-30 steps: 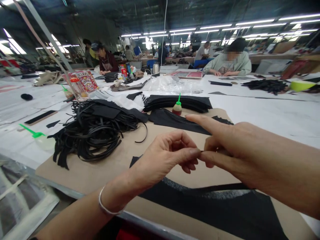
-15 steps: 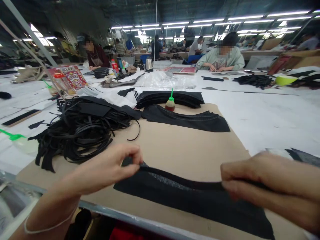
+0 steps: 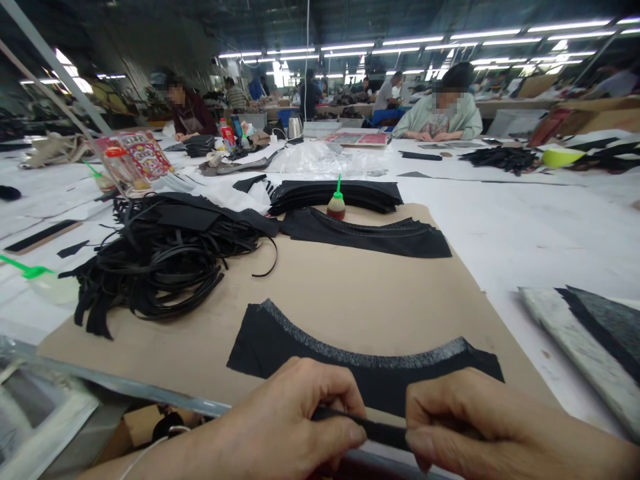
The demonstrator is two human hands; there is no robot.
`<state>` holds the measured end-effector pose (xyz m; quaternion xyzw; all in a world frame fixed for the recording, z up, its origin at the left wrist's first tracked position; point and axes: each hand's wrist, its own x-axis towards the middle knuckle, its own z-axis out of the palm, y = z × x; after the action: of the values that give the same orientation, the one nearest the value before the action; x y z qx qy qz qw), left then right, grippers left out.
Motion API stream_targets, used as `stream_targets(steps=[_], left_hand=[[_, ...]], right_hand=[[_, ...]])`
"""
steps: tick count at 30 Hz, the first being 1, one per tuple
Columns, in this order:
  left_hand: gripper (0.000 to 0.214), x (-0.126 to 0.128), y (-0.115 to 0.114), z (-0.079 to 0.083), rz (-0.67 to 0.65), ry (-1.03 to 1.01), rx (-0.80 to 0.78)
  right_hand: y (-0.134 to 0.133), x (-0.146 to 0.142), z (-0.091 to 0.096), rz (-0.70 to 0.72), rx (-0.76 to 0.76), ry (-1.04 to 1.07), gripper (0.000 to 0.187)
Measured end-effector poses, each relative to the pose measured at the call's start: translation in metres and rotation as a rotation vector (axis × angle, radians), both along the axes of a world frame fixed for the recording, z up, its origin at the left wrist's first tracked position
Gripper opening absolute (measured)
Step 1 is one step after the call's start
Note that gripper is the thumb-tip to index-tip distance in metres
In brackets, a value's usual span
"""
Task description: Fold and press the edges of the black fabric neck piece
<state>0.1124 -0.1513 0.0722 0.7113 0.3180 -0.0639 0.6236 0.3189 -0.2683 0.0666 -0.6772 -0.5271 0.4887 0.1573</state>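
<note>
Low in the view, near the table's front edge, my left hand [image 3: 305, 417] and my right hand [image 3: 470, 413] are both closed on a narrow black strip [image 3: 384, 433]. A short length of the strip shows between my thumbs; the rest is hidden by my fingers. Just beyond lies a curved black fabric-like piece [image 3: 265, 343], flat on the tan board [image 3: 395, 287]. A grey, speckled, shiny band [image 3: 350, 359] runs along its concave far edge. My hands cover part of its near side.
At left is a heap of black strips [image 3: 165, 247]. Curved black pieces [image 3: 365, 233] and a green-tipped squeeze bottle [image 3: 336, 205] stand farther back. A pale slab [image 3: 570, 340] with dark pieces lies at right. Co-workers [image 3: 443, 110] sit across the white table [image 3: 530, 220].
Both hands have drawn back toward me and closer together, still holding the black strip. The curved piece's shiny edge, partly covered before, is now in full view.
</note>
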Motion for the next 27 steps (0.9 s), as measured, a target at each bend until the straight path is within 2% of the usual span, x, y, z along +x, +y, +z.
stream_targets(steps=[2,4,8,11,15,18,27], left_hand=[[0.013,0.001,0.007,-0.012,0.003,0.004,0.187],[0.016,0.005,0.017,-0.028,-0.023,-0.025,0.288],[0.015,0.020,0.033,-0.061,-0.047,0.012,0.307],[0.016,0.030,0.039,-0.076,-0.009,0.041,0.363],[0.009,0.036,0.039,-0.082,-0.026,0.055,0.419],[0.012,0.039,0.036,-0.083,-0.020,0.066,0.487],[0.013,0.042,0.035,-0.086,0.012,0.098,0.600]], right_hand=[[0.008,0.004,-0.004,0.006,-0.040,-0.070,0.023],[0.015,0.003,-0.013,-0.012,-0.060,-0.157,0.022],[0.026,-0.002,-0.034,0.020,-0.062,-0.234,0.018],[0.031,0.001,-0.045,0.027,-0.005,-0.285,0.017],[0.031,0.006,-0.058,0.036,-0.003,-0.413,0.020],[0.033,0.005,-0.063,0.043,-0.004,-0.504,0.022],[0.044,-0.005,-0.063,0.048,-0.034,-0.624,0.025]])
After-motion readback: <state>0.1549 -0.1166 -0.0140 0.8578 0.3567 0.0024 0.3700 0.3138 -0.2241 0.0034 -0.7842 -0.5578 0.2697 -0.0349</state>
